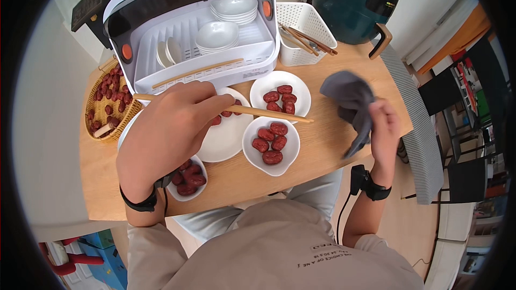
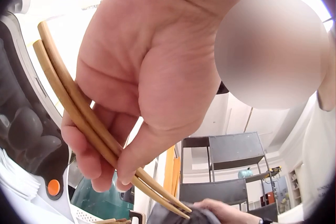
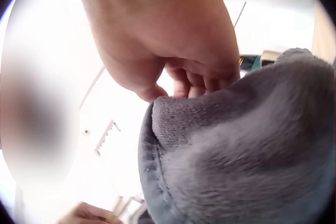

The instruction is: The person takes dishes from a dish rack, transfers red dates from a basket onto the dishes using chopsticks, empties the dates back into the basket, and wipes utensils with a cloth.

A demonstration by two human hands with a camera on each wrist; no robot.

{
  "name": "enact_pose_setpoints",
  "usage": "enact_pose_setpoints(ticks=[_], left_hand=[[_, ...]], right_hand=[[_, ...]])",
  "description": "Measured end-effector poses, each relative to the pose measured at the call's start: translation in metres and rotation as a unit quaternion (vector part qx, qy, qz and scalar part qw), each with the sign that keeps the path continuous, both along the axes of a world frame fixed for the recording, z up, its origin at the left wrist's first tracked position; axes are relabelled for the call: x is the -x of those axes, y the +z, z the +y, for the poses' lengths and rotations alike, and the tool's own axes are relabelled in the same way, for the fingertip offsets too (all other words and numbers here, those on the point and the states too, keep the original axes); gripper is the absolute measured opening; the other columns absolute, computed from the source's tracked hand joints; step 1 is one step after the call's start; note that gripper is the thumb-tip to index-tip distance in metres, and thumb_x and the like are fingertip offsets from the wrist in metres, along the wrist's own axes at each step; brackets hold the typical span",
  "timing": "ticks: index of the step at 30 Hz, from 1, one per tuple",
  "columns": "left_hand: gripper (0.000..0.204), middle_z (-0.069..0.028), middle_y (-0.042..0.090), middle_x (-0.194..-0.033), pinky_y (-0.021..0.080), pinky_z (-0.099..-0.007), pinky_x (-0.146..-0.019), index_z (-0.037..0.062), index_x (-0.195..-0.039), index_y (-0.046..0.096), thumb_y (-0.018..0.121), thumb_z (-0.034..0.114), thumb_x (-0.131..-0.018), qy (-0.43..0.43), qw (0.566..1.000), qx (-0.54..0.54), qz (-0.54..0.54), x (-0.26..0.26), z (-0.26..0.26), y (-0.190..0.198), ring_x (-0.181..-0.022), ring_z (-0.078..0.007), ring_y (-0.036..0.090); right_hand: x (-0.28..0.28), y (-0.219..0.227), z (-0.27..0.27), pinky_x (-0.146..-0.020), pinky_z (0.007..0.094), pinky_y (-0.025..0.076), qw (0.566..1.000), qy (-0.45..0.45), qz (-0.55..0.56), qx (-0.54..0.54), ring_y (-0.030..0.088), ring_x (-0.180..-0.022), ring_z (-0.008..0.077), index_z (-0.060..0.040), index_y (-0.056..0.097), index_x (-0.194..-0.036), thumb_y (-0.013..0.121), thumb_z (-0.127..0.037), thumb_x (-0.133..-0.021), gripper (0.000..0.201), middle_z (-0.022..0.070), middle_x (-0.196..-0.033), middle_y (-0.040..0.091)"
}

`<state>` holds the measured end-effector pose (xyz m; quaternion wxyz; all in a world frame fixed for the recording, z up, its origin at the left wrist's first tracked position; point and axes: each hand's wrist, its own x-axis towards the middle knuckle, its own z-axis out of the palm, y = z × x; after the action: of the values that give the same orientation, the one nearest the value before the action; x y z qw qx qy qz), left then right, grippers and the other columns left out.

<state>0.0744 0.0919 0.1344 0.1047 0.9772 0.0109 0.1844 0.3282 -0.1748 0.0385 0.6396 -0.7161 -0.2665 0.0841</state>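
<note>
My left hand (image 1: 166, 129) pinches a pair of wooden chopsticks (image 2: 86, 113) above the white dishes, tips pointing right. Grey cloth (image 1: 346, 96) hangs from my right hand (image 1: 386, 129), its edge gripped between thumb and fingers; in the right wrist view the cloth (image 3: 247, 150) looks fuzzy, with a stitched border. Under the chopsticks a white plate (image 1: 220, 147) carries a few red dates, partly hidden by the left hand. Beside it are a pointed white bowl (image 1: 276, 170) and a round white dish (image 1: 304, 99), both holding several dates. Another date bowl (image 1: 185, 197) lies below the left wrist.
A white dish box (image 1: 255, 70) with stacked bowls stands at the back, a wooden stick along its front. To its right are a white utensil basket (image 1: 293, 56) and a green air fryer (image 1: 344, 8). A woven basket (image 1: 90, 104) of dates sits left on the wooden table (image 1: 333, 134).
</note>
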Motion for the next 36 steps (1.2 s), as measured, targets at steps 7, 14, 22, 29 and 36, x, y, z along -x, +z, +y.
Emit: enact_pose_setpoints(ticks=[7, 14, 22, 29, 36], left_hand=[[0.039, -0.0126, 0.06, -0.084, 0.048, -0.0395, -0.063, 0.0034, -0.107, 0.067, 0.063, -0.008, -0.07, -0.018, 1.0, 0.012, 0.021, -0.004, -0.012, -0.005, -0.076, -0.0323, 0.061], [0.034, -0.01, 0.062, -0.086, 0.049, -0.0404, -0.068, 0.0027, -0.1, 0.065, 0.062, -0.001, -0.067, -0.052, 0.998, -0.04, -0.011, 0.001, -0.012, -0.003, -0.078, -0.0304, 0.059], [0.034, -0.0105, 0.063, -0.09, 0.05, -0.0395, -0.071, 0.0006, -0.102, 0.064, 0.061, -0.003, -0.068, -0.029, 1.0, 0.01, 0.007, 0.003, -0.015, 0.002, -0.083, -0.0309, 0.061], [0.033, -0.0141, 0.063, -0.087, 0.049, -0.0359, -0.062, -0.0023, -0.106, 0.061, 0.057, -0.011, -0.075, -0.014, 0.999, 0.034, -0.014, 0.014, 0.002, 0.009, -0.073, -0.0306, 0.062], [0.015, -0.0144, 0.07, -0.095, 0.046, -0.0241, -0.061, -0.0008, -0.106, 0.056, 0.046, -0.001, -0.094, 0.003, 0.968, 0.234, -0.095, 0.005, 0.006, 0.012, -0.074, -0.0153, 0.064]], right_hand=[[0.081, 0.049, 0.033, -0.089, 0.0399, 0.046, 0.909, 0.261, -0.294, -0.139, 0.061, -0.095, 0.0303, 0.0015, 0.069, -0.092, 0.071, -0.013, -0.083, 0.017, 0.0155, -0.099, 0.064], [0.092, 0.043, 0.076, -0.068, 0.0389, 0.049, 0.856, 0.165, -0.49, 0.021, 0.061, -0.082, 0.0307, 0.0037, 0.064, -0.099, 0.072, 0.001, -0.069, 0.032, 0.014, -0.096, 0.06], [0.082, 0.045, 0.065, -0.059, 0.0366, 0.048, 0.866, 0.155, -0.473, 0.033, 0.06, -0.069, 0.03, 0.0036, 0.063, -0.095, 0.073, 0.001, -0.07, 0.027, 0.0127, -0.082, 0.062], [0.062, 0.045, 0.036, -0.066, 0.0314, 0.049, 0.926, 0.085, -0.368, 0.01, 0.063, -0.074, 0.0262, 0.0032, 0.064, -0.096, 0.065, 0.007, -0.078, 0.019, 0.0137, -0.086, 0.066], [0.067, 0.038, 0.039, -0.088, 0.0252, 0.043, 0.95, 0.0, -0.035, -0.31, 0.058, -0.096, 0.0096, 0.0038, 0.055, -0.111, 0.048, -0.006, -0.098, 0.018, 0.0073, -0.106, 0.064]])
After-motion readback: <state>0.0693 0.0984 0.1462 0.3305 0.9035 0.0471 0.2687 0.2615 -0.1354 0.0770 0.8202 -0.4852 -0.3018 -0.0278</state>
